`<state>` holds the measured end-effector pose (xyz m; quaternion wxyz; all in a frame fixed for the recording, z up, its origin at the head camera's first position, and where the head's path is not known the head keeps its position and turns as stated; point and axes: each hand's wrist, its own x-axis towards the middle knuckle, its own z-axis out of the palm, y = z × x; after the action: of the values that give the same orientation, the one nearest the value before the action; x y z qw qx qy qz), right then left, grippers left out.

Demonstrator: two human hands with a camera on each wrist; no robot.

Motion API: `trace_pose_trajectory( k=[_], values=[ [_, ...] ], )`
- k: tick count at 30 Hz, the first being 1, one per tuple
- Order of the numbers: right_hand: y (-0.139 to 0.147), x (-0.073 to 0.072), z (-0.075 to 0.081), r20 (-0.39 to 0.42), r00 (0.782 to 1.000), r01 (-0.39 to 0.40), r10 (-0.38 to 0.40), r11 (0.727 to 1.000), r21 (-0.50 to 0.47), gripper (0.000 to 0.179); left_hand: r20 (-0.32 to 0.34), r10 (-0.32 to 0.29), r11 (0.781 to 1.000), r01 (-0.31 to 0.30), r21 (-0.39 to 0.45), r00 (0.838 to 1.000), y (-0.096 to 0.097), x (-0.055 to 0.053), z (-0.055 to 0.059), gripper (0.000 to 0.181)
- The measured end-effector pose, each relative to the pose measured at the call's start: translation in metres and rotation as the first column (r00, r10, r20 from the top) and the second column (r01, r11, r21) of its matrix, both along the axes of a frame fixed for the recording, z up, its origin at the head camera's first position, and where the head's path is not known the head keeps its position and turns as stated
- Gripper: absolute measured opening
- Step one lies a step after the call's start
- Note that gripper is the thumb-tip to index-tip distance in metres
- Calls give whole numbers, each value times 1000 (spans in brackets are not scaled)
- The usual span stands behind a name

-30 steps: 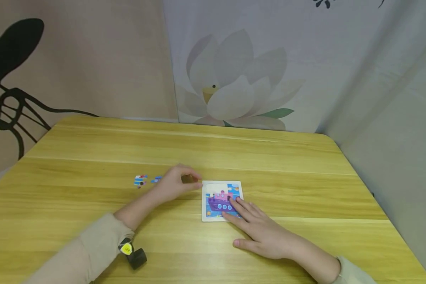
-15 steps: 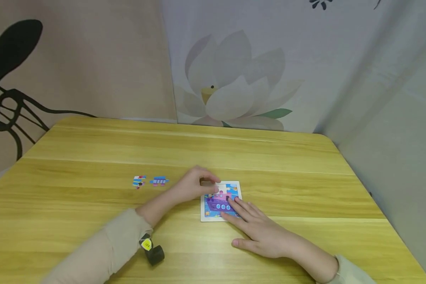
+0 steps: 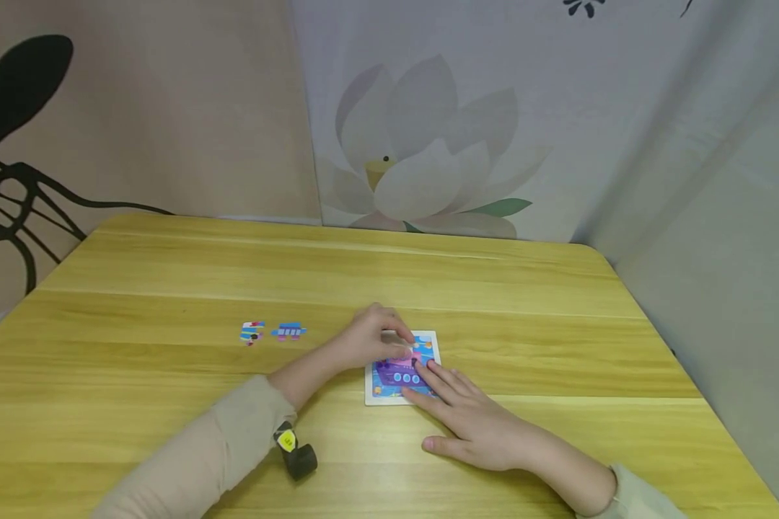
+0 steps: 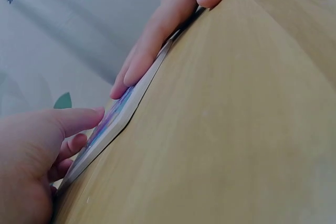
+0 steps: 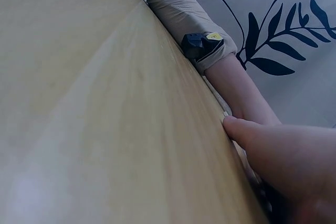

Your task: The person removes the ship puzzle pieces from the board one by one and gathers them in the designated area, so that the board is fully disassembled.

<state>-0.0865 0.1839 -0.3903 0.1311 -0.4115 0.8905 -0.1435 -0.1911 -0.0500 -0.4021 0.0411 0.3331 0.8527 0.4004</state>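
Note:
A small square jigsaw puzzle (image 3: 389, 393) in a white frame lies on the wooden table, its picture a purple and pink ship on blue. My left hand (image 3: 370, 335) reaches over its upper left part, fingers bent, with thumb and index fingertips close together over the picture. I cannot tell whether a piece is between them. In the left wrist view, the left thumb and fingers (image 4: 79, 121) are right at the puzzle (image 4: 105, 135). My right hand (image 3: 477, 425) rests with straight, spread fingers on the puzzle's lower right part, thumb out on the table.
Two groups of colourful jigsaw pieces lie left of the puzzle: white, red and blue ones (image 3: 252, 333) and blue and purple ones (image 3: 289, 331). A black wrist camera (image 3: 296, 454) is strapped at the left cuff. A curtain (image 3: 234, 108) hangs behind the wooden table (image 3: 526, 288).
My left hand has moved right, from the puzzle's left edge to over its upper part, uncovering more of the blue and purple pieces. The right hand has stayed in place on the puzzle.

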Motion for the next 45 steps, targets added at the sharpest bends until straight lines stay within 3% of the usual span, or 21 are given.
trace_pose_trajectory(
  k=[6,20,31,35,38,45],
  values=[
    [0,0,0,-3,1000,1,-1,1000,-5,65,-23,20,999,-21,-36,1000,5,1,2,8],
    [0,0,1,0,1000,9,-9,1000,1,65,12,75,996,-75,-50,997,13,2,5,7],
    [0,0,0,-1,1000,2,-2,1000,-4,65,54,89,996,-90,27,995,14,4,3,9],
    [-1,0,0,9,1000,0,0,1000,-8,65,72,102,994,-104,33,992,14,5,3,27],
    [-1,0,0,9,1000,1,-1,1000,-5,65,63,87,996,-89,27,994,13,4,3,35],
    [-1,-1,0,12,1000,6,-6,1000,-7,65,45,59,998,-59,10,997,13,2,3,31]
  ],
)
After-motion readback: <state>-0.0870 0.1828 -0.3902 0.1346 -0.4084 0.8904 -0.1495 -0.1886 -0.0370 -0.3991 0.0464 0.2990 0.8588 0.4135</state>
